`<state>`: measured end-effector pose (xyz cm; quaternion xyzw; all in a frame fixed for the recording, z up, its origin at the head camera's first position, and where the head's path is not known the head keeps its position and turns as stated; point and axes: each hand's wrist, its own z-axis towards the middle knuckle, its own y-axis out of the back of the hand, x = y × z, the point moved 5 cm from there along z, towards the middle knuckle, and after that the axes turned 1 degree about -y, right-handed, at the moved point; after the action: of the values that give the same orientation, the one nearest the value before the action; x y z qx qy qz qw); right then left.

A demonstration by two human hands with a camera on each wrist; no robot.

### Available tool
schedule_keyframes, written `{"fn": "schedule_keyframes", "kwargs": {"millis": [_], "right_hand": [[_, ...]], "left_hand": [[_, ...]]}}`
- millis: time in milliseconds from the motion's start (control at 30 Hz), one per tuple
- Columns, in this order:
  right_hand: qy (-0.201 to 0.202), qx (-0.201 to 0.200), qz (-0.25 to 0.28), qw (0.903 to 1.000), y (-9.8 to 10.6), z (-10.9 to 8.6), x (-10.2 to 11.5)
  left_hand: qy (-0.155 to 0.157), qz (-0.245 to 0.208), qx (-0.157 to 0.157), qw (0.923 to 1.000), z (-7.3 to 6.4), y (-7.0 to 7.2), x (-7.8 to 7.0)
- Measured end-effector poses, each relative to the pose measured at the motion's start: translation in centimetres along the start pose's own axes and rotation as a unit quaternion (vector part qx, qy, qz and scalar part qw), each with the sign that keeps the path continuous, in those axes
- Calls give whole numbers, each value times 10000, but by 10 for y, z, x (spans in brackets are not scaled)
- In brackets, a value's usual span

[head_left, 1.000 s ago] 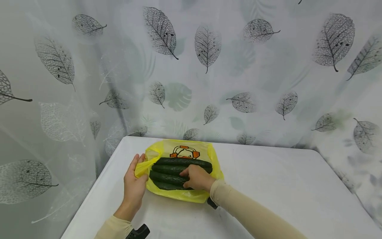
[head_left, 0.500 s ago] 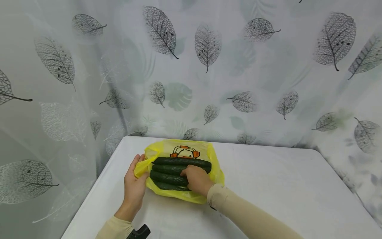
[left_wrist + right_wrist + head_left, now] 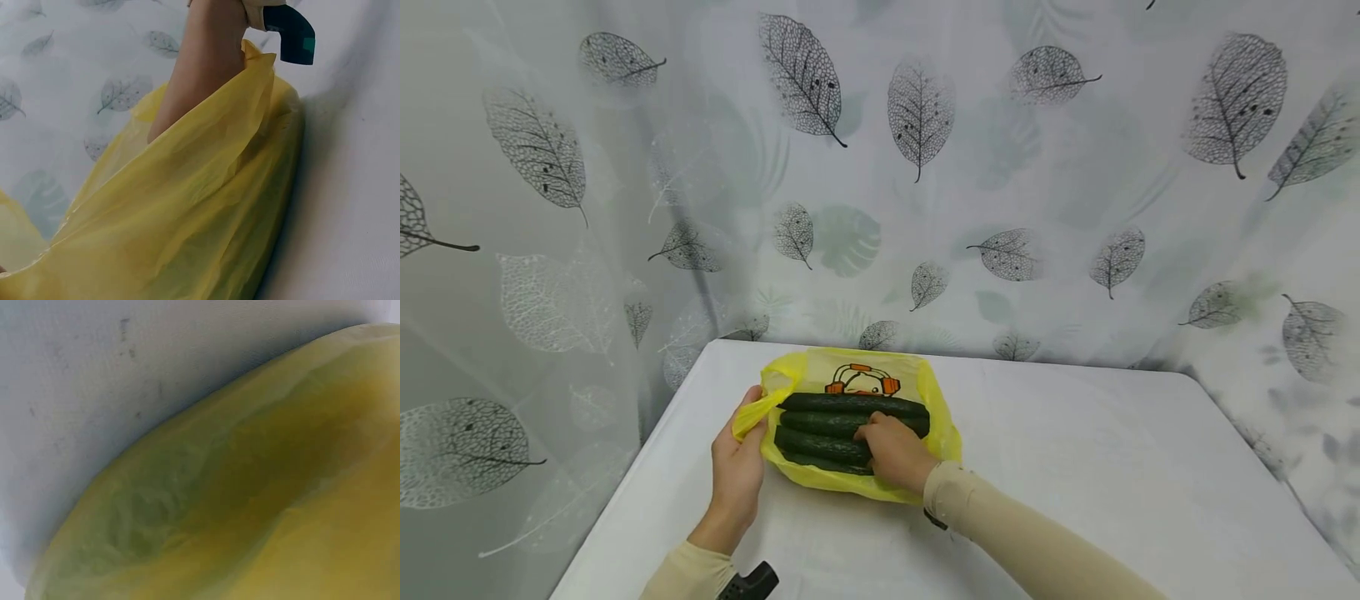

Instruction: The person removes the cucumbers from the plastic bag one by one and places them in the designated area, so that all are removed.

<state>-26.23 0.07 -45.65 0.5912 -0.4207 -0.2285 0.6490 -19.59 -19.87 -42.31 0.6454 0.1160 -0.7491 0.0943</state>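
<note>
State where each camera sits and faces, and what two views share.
Head: on the head, facing forward and down at the yellow bag and cucumbers; left hand, right hand and sleeves show.
Left wrist: worn there, facing the bag's side; the right arm shows.
Right wrist: worn there, facing bag and table; no body part shows.
Head and left wrist share the right arm.

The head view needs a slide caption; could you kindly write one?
The left hand grips the rim of a yellow plastic bag while the right hand grasps one of the cucumbers inside.

white table (image 3: 1075, 450) | curtain (image 3: 865, 183) behind and at both sides | printed black and pale-green leaves (image 3: 921, 117)
</note>
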Motion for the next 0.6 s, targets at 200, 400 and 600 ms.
{"fn": "schedule_keyframes", "kwargs": {"millis": [200, 400, 600], "right_hand": [[43, -8, -23, 10000, 1, -4, -2], [59, -19, 207, 9998, 7, -10, -4], [185, -161, 286, 9993, 16, -13, -6]], "left_hand": [[-84, 33, -154, 9998, -1, -1, -2], [-265, -27, -252, 9993, -3, -3, -5], [-361, -137, -328, 9987, -4, -4, -6]]}}
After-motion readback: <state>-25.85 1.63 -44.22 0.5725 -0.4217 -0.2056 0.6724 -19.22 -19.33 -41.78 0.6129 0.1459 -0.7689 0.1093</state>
